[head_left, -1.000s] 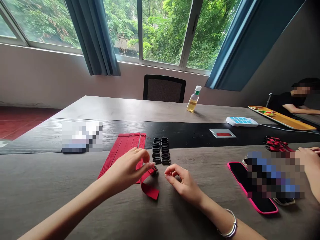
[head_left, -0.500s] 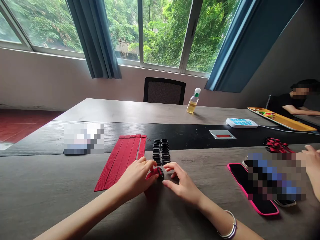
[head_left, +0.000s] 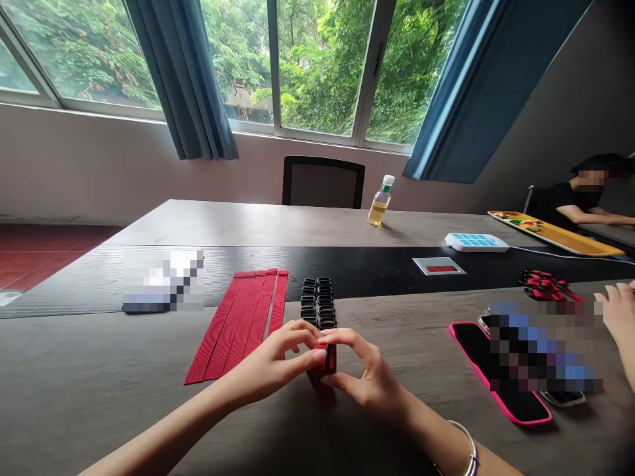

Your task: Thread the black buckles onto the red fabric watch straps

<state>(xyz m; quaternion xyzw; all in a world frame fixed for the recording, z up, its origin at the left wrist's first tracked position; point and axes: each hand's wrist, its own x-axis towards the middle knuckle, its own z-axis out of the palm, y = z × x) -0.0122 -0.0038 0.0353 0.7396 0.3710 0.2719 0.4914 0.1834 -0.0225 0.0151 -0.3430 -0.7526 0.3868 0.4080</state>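
Note:
My left hand (head_left: 282,354) is closed, pinching a red webbing strap (head_left: 320,390) between thumb and fingers. On the other side, my right hand (head_left: 366,367) grips the black buckle (head_left: 328,359) that sits on this strap, its index finger on top and its thumb low. The fingers partly hide how the strap runs through the buckle. Several flat red straps (head_left: 231,327) lie side by side just beyond my left hand. Two rows of black buckles (head_left: 317,301) stand right behind my fingertips.
A pink-edged phone (head_left: 496,370) lies to the right, beside a blurred item. Farther off are red-and-black pieces (head_left: 543,285), a power strip (head_left: 476,242), a bottle (head_left: 380,203) and a yellow tray (head_left: 570,237). Another person's hand (head_left: 618,311) shows at the right edge; someone sits behind.
My right hand has moved in to the left and taken hold of the buckle. My left hand, with the strap, has shifted slightly right, and the strap now stands more upright.

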